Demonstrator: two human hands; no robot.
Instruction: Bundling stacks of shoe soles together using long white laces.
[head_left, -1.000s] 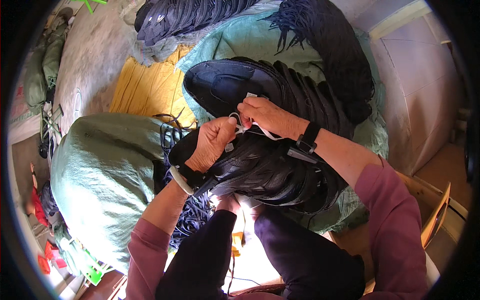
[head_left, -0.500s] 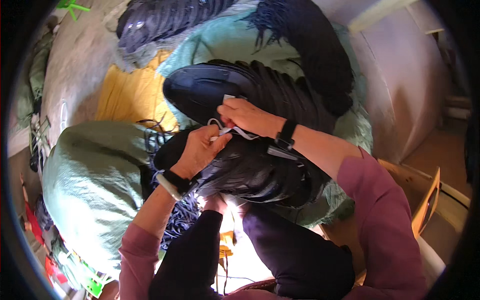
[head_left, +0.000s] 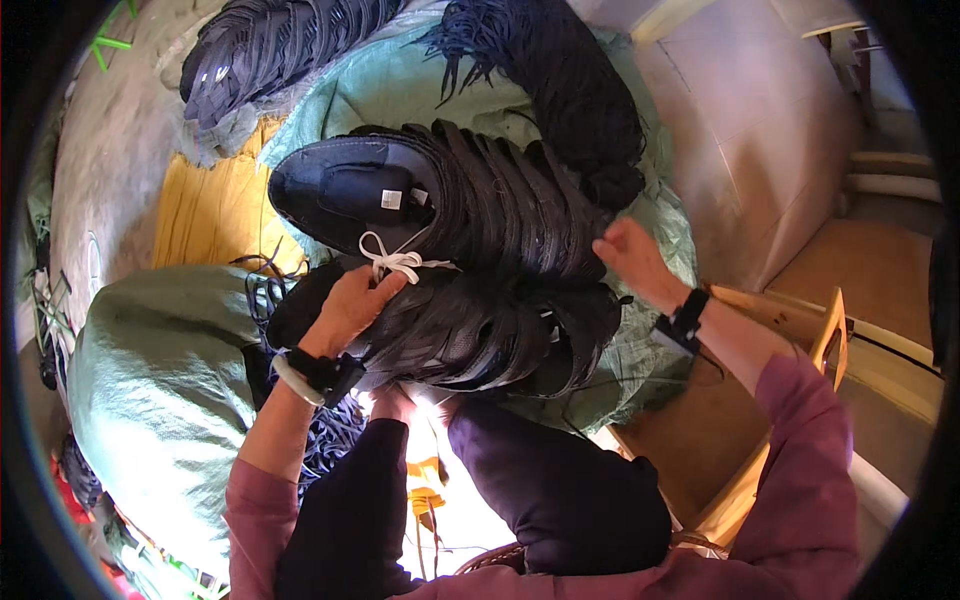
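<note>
Two rows of nested black shoe uppers lie side by side before me, the far row (head_left: pixel 500 200) and the near row (head_left: pixel 450 340). A white lace (head_left: pixel 398 262), tied in a bow, lies at the left part of the seam between them. My left hand (head_left: pixel 350 310) is curled over the left end of the near row, its thumb just below the bow; its fingertips are hidden. At the right end of the far row is my right hand (head_left: pixel 640 260), fingers curled in; I cannot make out anything in them. White labels (head_left: pixel 391 200) show inside the front upper.
Green woven sacking (head_left: pixel 660 290) lies beneath the rows. A full green sack (head_left: pixel 160 360) stands at left, dark laces (head_left: pixel 345 440) beside it. More black uppers (head_left: pixel 280 50) and a dark fringed bundle (head_left: pixel 560 80) lie farther off. An open wooden drawer (head_left: pixel 740 490) stands at right.
Both hands have let go of the white lace, now a visible bow. My right hand has moved right, to the far row's end. My left hand has dropped slightly below the bow.
</note>
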